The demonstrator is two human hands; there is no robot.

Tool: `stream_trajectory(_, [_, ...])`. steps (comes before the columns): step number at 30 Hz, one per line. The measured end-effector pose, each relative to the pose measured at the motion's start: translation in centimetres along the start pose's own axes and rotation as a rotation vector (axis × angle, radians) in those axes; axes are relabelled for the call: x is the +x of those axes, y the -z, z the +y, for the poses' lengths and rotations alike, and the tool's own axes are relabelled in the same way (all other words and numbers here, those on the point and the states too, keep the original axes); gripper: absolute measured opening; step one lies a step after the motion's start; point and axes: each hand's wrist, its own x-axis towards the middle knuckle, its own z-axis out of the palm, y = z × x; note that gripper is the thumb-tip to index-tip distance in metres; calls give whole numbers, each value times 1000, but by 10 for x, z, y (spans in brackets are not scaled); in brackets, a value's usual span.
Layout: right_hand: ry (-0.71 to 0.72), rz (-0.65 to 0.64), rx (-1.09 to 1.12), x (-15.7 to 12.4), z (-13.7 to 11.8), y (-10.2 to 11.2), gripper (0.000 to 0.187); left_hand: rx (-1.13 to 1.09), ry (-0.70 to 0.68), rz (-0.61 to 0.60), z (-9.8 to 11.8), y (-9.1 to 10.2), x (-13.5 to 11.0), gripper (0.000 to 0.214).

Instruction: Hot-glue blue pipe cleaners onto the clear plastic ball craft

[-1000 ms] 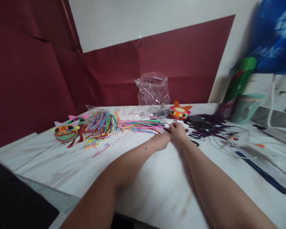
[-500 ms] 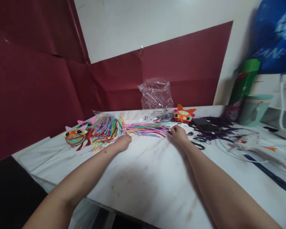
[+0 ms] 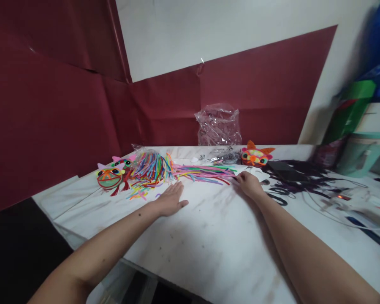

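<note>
My left hand [image 3: 170,201] lies flat on the white tabletop, fingers stretched and thumb out to the side, with nothing in it. Just beyond its fingertips sits a thick bundle of colourful pipe cleaners [image 3: 152,166], partly in clear plastic. A flatter row of pipe cleaners [image 3: 205,172], mostly pink, stretches from there toward my right hand [image 3: 248,184]. The fingers of that hand are closed at the row's right end, near a small dark thing. What they grip is hidden. Short coloured pieces [image 3: 139,193] are scattered left of my left hand.
Two fuzzy animal heads [image 3: 110,177] stand at the left, another animal head [image 3: 256,155] at the back right. Behind is a clear plastic bag [image 3: 219,126]. Rightward lie a dark phone [image 3: 286,172], black strands [image 3: 313,169], a cable [image 3: 323,209] and a green cup [image 3: 362,154].
My left hand has opened from a closed pose by the pipe cleaners and now lies flat, slightly nearer me. My right hand stays at the row's end. The view has turned slightly left.
</note>
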Motion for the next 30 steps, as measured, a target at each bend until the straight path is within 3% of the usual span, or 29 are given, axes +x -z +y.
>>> stream_trajectory(2, [18, -10, -11, 0, -1, -3, 14, -22, -147, 25, 26, -4, -3, 72])
stream_trajectory(5, [38, -27, -28, -1, -2, -5, 12, -52, -501, 23, 73, -18, -6, 80])
stream_trajectory(7, [41, -38, -44, -2, -1, -3, 14, -54, -561, -25, 83, -24, -2, 83])
stream_trajectory(9, [36, -45, -61, -4, 0, -1, 15, -56, -411, -67, 69, -23, 6, 83])
stream_trajectory(12, [35, -51, -79, -5, -1, 2, 16, -42, -31, -69, 21, -14, 13, 74])
stream_trajectory(15, [54, -60, -89, -5, -4, -1, 15, -20, 137, -4, -5, -6, 11, 72])
stream_trajectory(17, [69, -67, -94, -5, -7, -4, 14, -18, 108, 31, 7, -6, 10, 73])
stream_trajectory(19, [82, -74, -102, -5, -7, -5, 14, -43, -81, 30, 33, -9, 13, 72])
stream_trajectory(21, [90, -78, -111, -6, -6, -3, 14, -70, -276, -45, 57, -11, 23, 73])
stream_trajectory(22, [90, -77, -116, -6, -5, -2, 14, -74, -276, -82, 61, -11, 29, 76])
stream_trajectory(24, [83, -71, -125, -6, -3, 2, 16, -69, -142, -100, 53, -7, 41, 79])
stream_trajectory(26, [73, -67, -129, -6, -3, 5, 16, -60, 2, -72, 28, 0, 48, 80])
stream_trajectory(28, [68, -68, -127, -6, -5, 5, 17, -50, 104, -44, 3, 5, 47, 78])
stream_trajectory(30, [65, -73, -123, -5, -9, 3, 17, -47, 157, -22, -3, 5, 36, 75])
